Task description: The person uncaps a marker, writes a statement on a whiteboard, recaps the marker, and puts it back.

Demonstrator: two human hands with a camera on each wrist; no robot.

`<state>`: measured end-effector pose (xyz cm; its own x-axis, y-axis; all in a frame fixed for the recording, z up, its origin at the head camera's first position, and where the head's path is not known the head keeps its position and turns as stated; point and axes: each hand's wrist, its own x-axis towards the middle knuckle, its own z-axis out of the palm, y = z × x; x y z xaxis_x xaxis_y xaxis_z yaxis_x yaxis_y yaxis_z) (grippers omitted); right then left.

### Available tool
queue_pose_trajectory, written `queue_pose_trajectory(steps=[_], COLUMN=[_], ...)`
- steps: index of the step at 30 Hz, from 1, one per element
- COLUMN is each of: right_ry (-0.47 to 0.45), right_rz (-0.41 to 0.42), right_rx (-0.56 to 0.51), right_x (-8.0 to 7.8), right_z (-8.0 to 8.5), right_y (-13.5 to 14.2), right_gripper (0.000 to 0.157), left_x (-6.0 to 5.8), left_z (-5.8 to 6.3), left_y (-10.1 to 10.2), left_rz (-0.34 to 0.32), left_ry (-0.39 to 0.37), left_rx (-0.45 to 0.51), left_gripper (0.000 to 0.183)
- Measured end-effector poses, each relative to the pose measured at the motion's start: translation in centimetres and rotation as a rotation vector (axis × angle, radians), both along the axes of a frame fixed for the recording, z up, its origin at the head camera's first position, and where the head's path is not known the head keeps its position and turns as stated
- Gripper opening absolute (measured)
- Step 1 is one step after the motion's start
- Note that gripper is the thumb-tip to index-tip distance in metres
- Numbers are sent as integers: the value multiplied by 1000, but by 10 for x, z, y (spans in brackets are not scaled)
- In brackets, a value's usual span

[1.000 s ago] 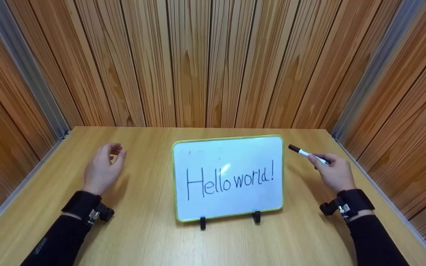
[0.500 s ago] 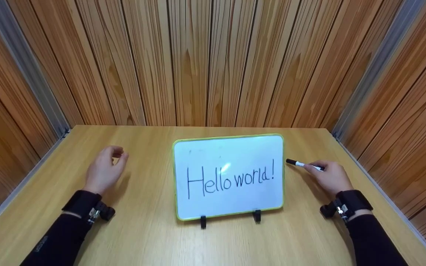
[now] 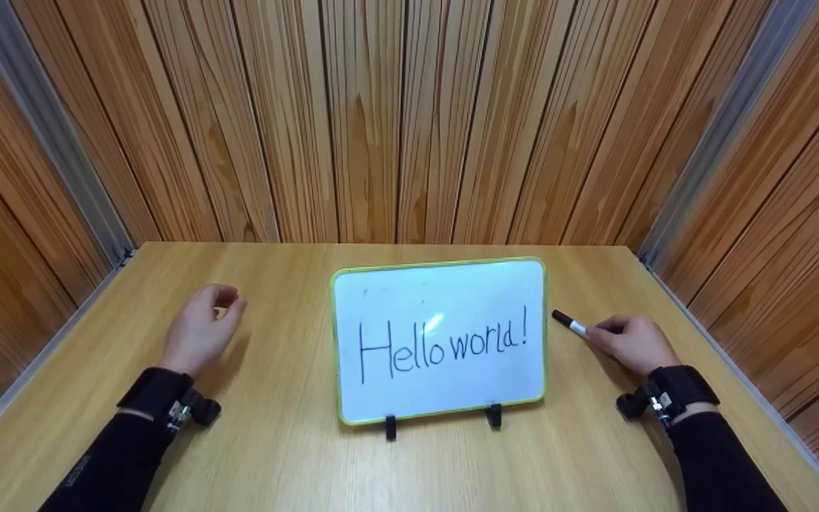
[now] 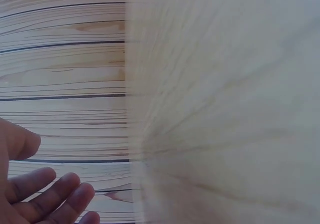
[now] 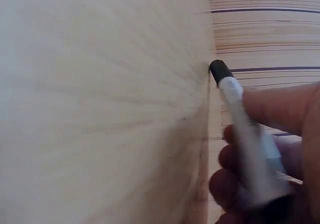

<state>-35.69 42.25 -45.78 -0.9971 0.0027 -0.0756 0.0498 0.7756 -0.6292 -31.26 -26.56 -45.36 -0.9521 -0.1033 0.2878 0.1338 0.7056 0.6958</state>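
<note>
In the head view a small whiteboard (image 3: 445, 384) with a yellow-green rim leans slightly back mid-table, bearing the handwritten words "Hello world!". To its right, my right hand (image 3: 635, 345) pinches a black-and-white marker (image 3: 577, 328) between thumb and fingers. The marker's black end points up-left toward the board's right rim, apart from it. From the right wrist view, the marker (image 5: 245, 124) runs through the fingers, its near end blurred. My left hand (image 3: 200, 327) hovers left of the board with loosely curled fingers, holding nothing. The left wrist view shows its fingers (image 4: 52, 194) bent and apart.
Two black stand feet (image 3: 391, 428) hold the whiteboard's lower edge on the light wooden table (image 3: 274, 455). Wood-plank walls (image 3: 367, 121) rise behind and at both sides. Dark wrist straps with small cameras (image 3: 205, 411) sit on both wrists.
My right hand has lowered toward the table with the marker, whose black end dropped in the view and tilted. The left hand has shifted slightly downward. Board and writing look the same.
</note>
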Motion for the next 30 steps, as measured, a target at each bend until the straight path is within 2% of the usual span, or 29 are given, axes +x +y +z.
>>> queue_pose_trajectory(steps=[8,22,26,30], right_ry=[-36,75,131,203], right_rz=[14,36,47,56], right_rx=[-1,75,134,232], right_x=[1,4,7,10], right_z=[-1,1,5,7], right_y=[-1,5,11,15], right_gripper=[57,59,61,64], left_x=[1,2,2,3], left_z=[0,1,3,5], left_y=[-1,-2,-6,-15], left_rz=[3,3,3,-6], left_ry=[-12,-13,-32,8], left_rx=[-1,-6,-49,-174], left_gripper=[48,49,55,56])
